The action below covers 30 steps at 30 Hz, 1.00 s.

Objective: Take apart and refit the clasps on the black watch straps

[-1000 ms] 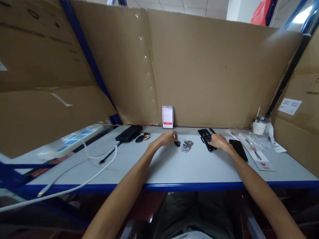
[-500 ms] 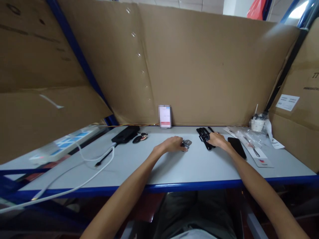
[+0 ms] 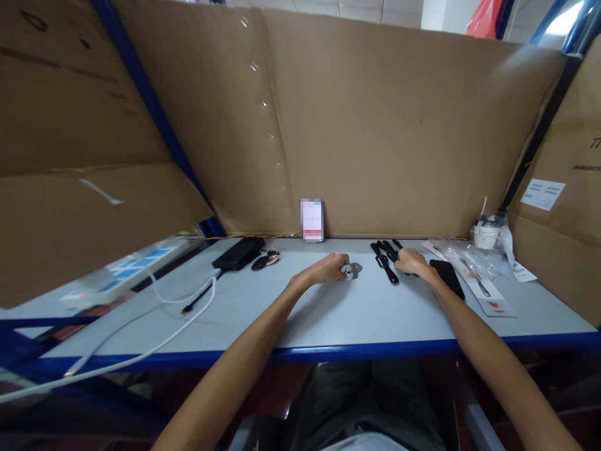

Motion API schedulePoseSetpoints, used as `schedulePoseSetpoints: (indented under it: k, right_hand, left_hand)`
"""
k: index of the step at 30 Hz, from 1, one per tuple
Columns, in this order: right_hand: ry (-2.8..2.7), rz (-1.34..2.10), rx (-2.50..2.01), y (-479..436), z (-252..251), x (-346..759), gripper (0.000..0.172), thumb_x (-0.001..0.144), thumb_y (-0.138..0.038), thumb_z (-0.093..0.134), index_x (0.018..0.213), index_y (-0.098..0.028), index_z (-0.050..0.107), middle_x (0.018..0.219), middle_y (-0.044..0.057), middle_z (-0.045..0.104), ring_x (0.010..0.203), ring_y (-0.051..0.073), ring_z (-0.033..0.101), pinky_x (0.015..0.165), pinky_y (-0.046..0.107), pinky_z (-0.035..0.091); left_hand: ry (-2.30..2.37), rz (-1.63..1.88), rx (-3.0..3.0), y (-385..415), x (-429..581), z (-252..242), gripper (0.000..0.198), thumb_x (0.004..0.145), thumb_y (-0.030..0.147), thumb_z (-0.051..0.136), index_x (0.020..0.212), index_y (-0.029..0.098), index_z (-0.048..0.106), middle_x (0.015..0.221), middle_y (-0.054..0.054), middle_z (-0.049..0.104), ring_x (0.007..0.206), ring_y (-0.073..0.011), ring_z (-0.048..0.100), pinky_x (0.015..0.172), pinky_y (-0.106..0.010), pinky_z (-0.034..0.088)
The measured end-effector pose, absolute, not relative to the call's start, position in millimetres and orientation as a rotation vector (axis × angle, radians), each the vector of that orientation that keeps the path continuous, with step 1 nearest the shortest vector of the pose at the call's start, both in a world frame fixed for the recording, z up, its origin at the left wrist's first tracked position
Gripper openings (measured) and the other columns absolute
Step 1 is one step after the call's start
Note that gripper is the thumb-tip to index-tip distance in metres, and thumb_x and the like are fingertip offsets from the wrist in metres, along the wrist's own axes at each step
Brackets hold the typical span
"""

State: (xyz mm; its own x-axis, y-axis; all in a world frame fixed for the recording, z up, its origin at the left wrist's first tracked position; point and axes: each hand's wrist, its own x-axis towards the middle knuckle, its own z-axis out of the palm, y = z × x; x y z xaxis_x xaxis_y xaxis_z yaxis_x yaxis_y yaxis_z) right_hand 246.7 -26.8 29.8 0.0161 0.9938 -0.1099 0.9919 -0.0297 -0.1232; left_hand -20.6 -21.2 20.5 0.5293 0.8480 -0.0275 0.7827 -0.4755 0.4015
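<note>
No text reads in full.
- Cardboard box [image 3: 575, 250], right: large dark printed letters cut by the frame edge, perhaps beginning "T".
- White label [image 3: 542, 193] on that box: print too small to read.
- Card [image 3: 312, 219] against the cardboard wall [image 3: 375, 138]: blurred, with a red band low down.
- Paper strip [image 3: 493, 305]: red mark, unreadable.

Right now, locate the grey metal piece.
In the head view the grey metal piece lies against the left hand, left of the black straps the right hand touches.

Black straps [image 3: 385, 262]; silver clip [image 3: 353, 270]; grey table [image 3: 375, 316]
</note>
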Motion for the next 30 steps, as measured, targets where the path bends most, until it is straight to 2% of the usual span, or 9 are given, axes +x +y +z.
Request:
schedulePoseSetpoints:
  k: [4,12,16,19,22,25,30]
  right_hand:
    - [-2.208,0.205,-2.233,-24,26,249,0.032,0.087,-0.021,0.054,0.110,-0.014,0.074,0.121,0.020,0.072,0.112,0.032,0.068,0.080,0.032,0.049]
    - [-2.293,0.154,-2.214,-25,25,250,0.031,0.089,-0.022,0.053,0.109,-0.012,0.074,0.121,0.022,0.071,0.112,0.033,0.068,0.079,0.032,0.049]
    - [-2.309,0.147,-2.218,-24,24,250,0.032,0.090,-0.022,0.052,0.112,-0.012,0.074,0.121,0.022,0.071,0.113,0.033,0.068,0.081,0.033,0.049]
    - [-2.313,0.140,-2.221,-24,24,250,0.032,0.090,-0.022,0.053,0.113,-0.012,0.074,0.121,0.022,0.071,0.113,0.033,0.068,0.082,0.033,0.049]
    - [-2.321,0.134,-2.212,-24,24,249,0.032,0.090,-0.021,0.053,0.113,-0.012,0.073,0.121,0.022,0.071,0.113,0.033,0.068,0.082,0.033,0.050]
    - [-2.324,0.132,-2.214,-25,25,249,0.032,0.090,-0.020,0.052,0.113,-0.011,0.073,0.120,0.022,0.071,0.113,0.033,0.068,0.081,0.033,0.050]
    - [-2.331,0.142,-2.225,-25,25,248,0.032,0.091,-0.019,0.053,0.115,-0.011,0.073,0.121,0.023,0.071,0.113,0.033,0.068,0.081,0.032,0.049]
  left_hand:
    - [1.285,0.255,2.410,-19,-23,21,0.010,0.074,0.016,0.056,0.080,0.016,0.064,0.065,-0.001,0.067,0.059,-0.0138,0.057,0.057,-0.025,0.034]
    - [1.304,0.283,2.399,-16,-26,18,0.019,0.081,0.020,0.048,0.071,0.017,0.063,0.060,-0.003,0.064,0.056,-0.0149,0.054,0.057,-0.026,0.035]
    - [1.323,0.295,2.394,-13,-25,12,0.029,0.089,0.033,0.049,0.069,0.017,0.062,0.059,-0.003,0.063,0.056,-0.0145,0.052,0.057,-0.027,0.034]
    - [1.359,0.338,2.451,-11,-24,9,0.029,0.084,0.044,0.061,0.074,0.018,0.063,0.065,-0.003,0.064,0.059,-0.0157,0.053,0.058,-0.027,0.033]
    - [1.366,0.360,2.477,-10,-24,9,0.022,0.078,0.038,0.067,0.071,0.018,0.061,0.066,-0.003,0.064,0.061,-0.0161,0.054,0.058,-0.027,0.032]
    - [1.291,0.354,2.409,-11,-24,11,0.019,0.082,0.031,0.060,0.069,0.018,0.056,0.061,-0.001,0.062,0.057,-0.0147,0.054,0.057,-0.027,0.034]
    - [1.139,0.397,2.130,-12,-22,13,0.020,0.086,0.032,0.058,0.075,0.016,0.054,0.061,-0.003,0.066,0.055,-0.0151,0.061,0.056,-0.027,0.044]
